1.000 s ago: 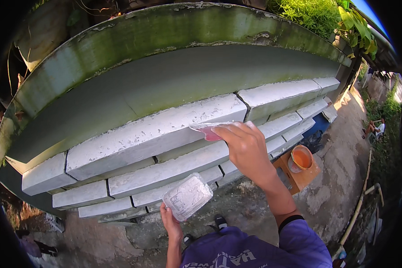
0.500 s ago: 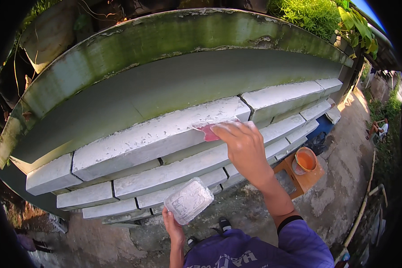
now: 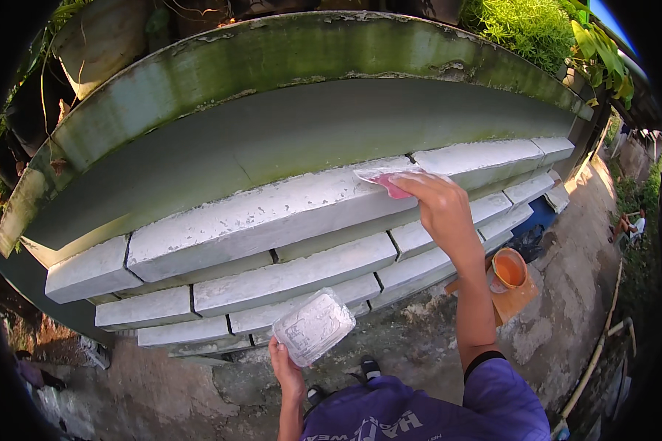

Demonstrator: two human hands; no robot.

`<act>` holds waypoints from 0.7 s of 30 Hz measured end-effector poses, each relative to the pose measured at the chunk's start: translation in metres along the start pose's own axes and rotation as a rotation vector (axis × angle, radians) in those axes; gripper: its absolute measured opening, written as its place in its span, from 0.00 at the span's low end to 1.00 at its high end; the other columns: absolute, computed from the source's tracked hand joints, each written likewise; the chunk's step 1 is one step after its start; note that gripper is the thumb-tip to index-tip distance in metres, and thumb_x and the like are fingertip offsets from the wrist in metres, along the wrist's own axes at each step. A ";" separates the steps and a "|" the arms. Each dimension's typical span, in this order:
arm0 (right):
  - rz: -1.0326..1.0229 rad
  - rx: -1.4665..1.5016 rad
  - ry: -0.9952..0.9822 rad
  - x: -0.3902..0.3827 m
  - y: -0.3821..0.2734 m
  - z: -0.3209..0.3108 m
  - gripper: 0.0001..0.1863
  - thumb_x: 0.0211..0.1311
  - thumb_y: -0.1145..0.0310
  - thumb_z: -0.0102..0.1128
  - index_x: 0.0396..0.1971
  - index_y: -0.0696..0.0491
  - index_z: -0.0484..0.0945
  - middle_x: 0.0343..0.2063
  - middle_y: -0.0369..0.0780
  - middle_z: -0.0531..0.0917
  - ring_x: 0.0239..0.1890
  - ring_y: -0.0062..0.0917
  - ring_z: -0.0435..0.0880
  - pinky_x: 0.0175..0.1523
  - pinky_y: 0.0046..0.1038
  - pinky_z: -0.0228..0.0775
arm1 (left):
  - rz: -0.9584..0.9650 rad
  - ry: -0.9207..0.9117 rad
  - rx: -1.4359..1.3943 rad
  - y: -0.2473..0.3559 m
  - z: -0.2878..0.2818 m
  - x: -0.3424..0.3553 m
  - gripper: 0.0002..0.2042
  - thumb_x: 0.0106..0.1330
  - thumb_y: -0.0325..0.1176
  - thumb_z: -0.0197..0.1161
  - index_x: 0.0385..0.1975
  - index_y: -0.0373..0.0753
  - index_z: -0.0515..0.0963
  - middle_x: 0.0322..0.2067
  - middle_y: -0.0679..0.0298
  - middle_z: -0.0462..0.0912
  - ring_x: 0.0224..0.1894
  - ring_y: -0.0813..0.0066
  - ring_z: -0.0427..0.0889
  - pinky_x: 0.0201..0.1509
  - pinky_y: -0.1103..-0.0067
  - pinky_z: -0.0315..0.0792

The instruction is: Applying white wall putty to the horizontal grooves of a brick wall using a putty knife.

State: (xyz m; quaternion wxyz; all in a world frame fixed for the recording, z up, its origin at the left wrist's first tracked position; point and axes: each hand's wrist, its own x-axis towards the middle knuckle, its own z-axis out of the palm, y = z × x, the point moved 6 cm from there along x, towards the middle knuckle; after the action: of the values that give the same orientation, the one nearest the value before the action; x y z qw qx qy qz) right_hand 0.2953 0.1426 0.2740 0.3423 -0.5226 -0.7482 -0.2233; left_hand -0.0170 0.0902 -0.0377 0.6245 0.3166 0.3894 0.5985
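1. Along the top row of pale blocks (image 3: 272, 220), near the dark joint toward its right part, we hold a pink scraper (image 3: 394, 187) in our right hand (image 3: 441, 206).
2. Our right fingers are closed round the scraper, and its blade, smeared with white, seems to lie against the block's upper face; we cannot tell how firmly it presses.
3. Lower down and to the left, our left hand (image 3: 287, 371) grips a clear tray (image 3: 290, 348) by its near left corner; some of those fingers are hidden beneath it.
4. White paste (image 3: 319, 323) coats the tray, which we hold tilted in front of the lower rows, well apart from the scraper.
5. Dark pits dot the upper face of the top row left of the scraper.
6. Behind the blocks we see a grey-green wall (image 3: 228, 147), with a mossy band (image 3: 287, 66) curving above it.
7. Beyond our right forearm, an orange bucket (image 3: 510, 271) stands on a brown box (image 3: 521, 301), near a black bag (image 3: 525, 243).
8. Farther right, we see a person (image 3: 632, 228) sitting beside the path.
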 end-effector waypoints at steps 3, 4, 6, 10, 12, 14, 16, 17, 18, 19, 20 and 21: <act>0.081 -0.132 0.035 0.001 0.027 0.011 0.23 0.48 0.87 0.53 0.45 0.53 0.83 0.43 0.44 0.86 0.47 0.41 0.84 0.53 0.41 0.75 | 0.002 -0.037 -0.013 0.003 0.005 -0.001 0.21 0.77 0.44 0.46 0.64 0.42 0.60 0.52 0.62 0.76 0.45 0.74 0.81 0.31 0.77 0.77; 0.079 -0.138 0.002 -0.002 0.029 0.020 0.23 0.48 0.86 0.54 0.45 0.53 0.83 0.42 0.44 0.86 0.46 0.40 0.84 0.52 0.40 0.76 | 0.004 -0.027 -0.014 0.002 0.003 -0.001 0.21 0.77 0.44 0.45 0.64 0.42 0.60 0.52 0.62 0.76 0.46 0.74 0.80 0.32 0.77 0.77; 0.072 -0.142 -0.028 -0.008 0.019 0.026 0.22 0.49 0.86 0.54 0.45 0.54 0.83 0.42 0.44 0.86 0.45 0.40 0.85 0.50 0.40 0.76 | 0.013 -0.015 -0.018 0.002 0.001 0.002 0.21 0.77 0.44 0.45 0.64 0.42 0.60 0.52 0.62 0.76 0.46 0.74 0.80 0.32 0.77 0.77; -0.019 -0.017 -0.063 -0.015 -0.043 0.009 0.22 0.48 0.86 0.54 0.44 0.54 0.83 0.40 0.44 0.86 0.43 0.40 0.85 0.49 0.39 0.77 | 0.020 0.047 -0.010 0.000 -0.008 -0.002 0.21 0.77 0.44 0.45 0.64 0.42 0.60 0.53 0.62 0.76 0.47 0.73 0.80 0.33 0.77 0.77; -0.026 0.151 -0.074 -0.013 -0.052 0.000 0.21 0.47 0.86 0.54 0.43 0.55 0.83 0.38 0.44 0.87 0.42 0.41 0.85 0.48 0.38 0.77 | 0.014 0.038 -0.009 0.000 -0.009 -0.003 0.21 0.77 0.44 0.45 0.64 0.42 0.60 0.53 0.62 0.76 0.47 0.73 0.80 0.33 0.76 0.77; -0.040 0.065 0.065 -0.005 -0.038 -0.003 0.22 0.48 0.86 0.54 0.44 0.54 0.83 0.39 0.43 0.86 0.43 0.40 0.85 0.49 0.38 0.77 | 0.008 0.026 -0.009 0.002 -0.008 -0.004 0.21 0.77 0.44 0.46 0.63 0.41 0.61 0.53 0.62 0.76 0.47 0.73 0.80 0.33 0.76 0.77; -0.002 -0.110 0.221 -0.001 -0.014 -0.003 0.22 0.49 0.85 0.55 0.45 0.53 0.82 0.42 0.44 0.86 0.45 0.39 0.85 0.51 0.38 0.77 | 0.014 0.017 -0.015 0.000 -0.008 -0.002 0.21 0.76 0.44 0.46 0.63 0.42 0.61 0.52 0.62 0.76 0.46 0.73 0.81 0.32 0.76 0.77; -0.002 -0.112 0.223 -0.003 -0.009 0.005 0.22 0.49 0.85 0.55 0.45 0.53 0.82 0.42 0.44 0.86 0.45 0.39 0.85 0.51 0.38 0.77 | 0.023 0.015 -0.021 0.001 -0.009 -0.001 0.21 0.76 0.44 0.46 0.63 0.42 0.61 0.52 0.62 0.76 0.45 0.73 0.81 0.31 0.77 0.77; 0.084 -0.156 0.143 -0.004 0.002 0.018 0.23 0.48 0.86 0.55 0.46 0.53 0.82 0.42 0.45 0.86 0.46 0.40 0.85 0.51 0.38 0.77 | 0.023 0.009 -0.022 0.001 -0.006 0.000 0.21 0.76 0.44 0.46 0.63 0.42 0.61 0.52 0.62 0.76 0.45 0.73 0.81 0.31 0.77 0.77; 0.172 -0.197 0.060 -0.007 0.011 0.031 0.24 0.48 0.86 0.55 0.47 0.53 0.82 0.42 0.46 0.86 0.46 0.42 0.85 0.50 0.38 0.77 | 0.020 0.012 -0.014 0.004 -0.005 -0.001 0.21 0.76 0.44 0.47 0.63 0.42 0.61 0.52 0.62 0.76 0.45 0.73 0.81 0.30 0.77 0.77; 0.117 -0.264 0.055 -0.012 0.004 0.041 0.25 0.47 0.86 0.55 0.48 0.53 0.82 0.44 0.45 0.86 0.48 0.42 0.85 0.52 0.39 0.76 | 0.017 0.013 -0.007 0.005 -0.003 -0.002 0.21 0.76 0.44 0.47 0.63 0.42 0.61 0.51 0.62 0.76 0.44 0.73 0.81 0.29 0.77 0.77; 0.116 -0.266 0.059 -0.014 -0.007 0.045 0.25 0.47 0.86 0.55 0.48 0.53 0.82 0.44 0.45 0.86 0.48 0.42 0.85 0.52 0.39 0.76 | 0.021 0.010 -0.008 0.007 -0.002 -0.001 0.21 0.76 0.44 0.47 0.63 0.42 0.61 0.51 0.62 0.76 0.44 0.73 0.81 0.29 0.77 0.77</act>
State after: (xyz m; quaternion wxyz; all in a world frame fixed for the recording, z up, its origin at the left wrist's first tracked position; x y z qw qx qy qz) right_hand 0.2794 0.1627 0.2339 0.3045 -0.5988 -0.6701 -0.3157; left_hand -0.0224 0.0897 -0.0326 0.6176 0.3149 0.3868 0.6082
